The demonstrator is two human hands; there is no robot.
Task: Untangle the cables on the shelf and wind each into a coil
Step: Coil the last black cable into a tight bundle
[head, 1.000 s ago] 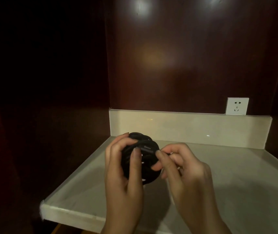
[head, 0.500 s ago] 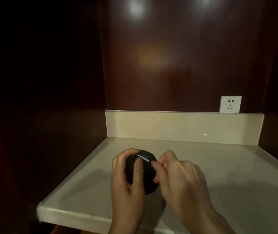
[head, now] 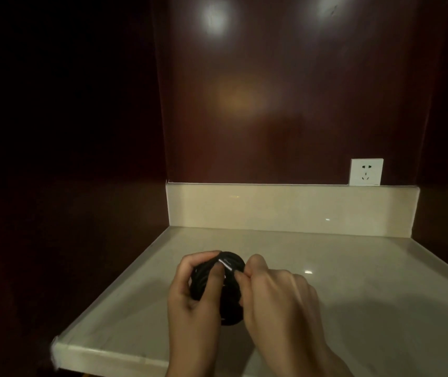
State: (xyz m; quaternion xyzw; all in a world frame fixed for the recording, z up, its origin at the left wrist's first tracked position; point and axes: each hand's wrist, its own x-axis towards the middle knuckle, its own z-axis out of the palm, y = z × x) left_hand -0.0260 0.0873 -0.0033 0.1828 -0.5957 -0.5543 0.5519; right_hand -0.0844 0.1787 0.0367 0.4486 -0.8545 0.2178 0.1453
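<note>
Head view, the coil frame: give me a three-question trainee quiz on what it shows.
1. True or false: the black coiled cable lies flat and untouched on the pale stone shelf.
2. Which hand wraps its fingers over the coil's top while its thumb presses the coil's front? A) left hand B) right hand C) neither
3. Fill in: the white wall socket sits on the dark wood panel above the shelf's back rim, toward the ____ side.

Key: 1 false, both hands hold it. 2 A. 3 right.
</note>
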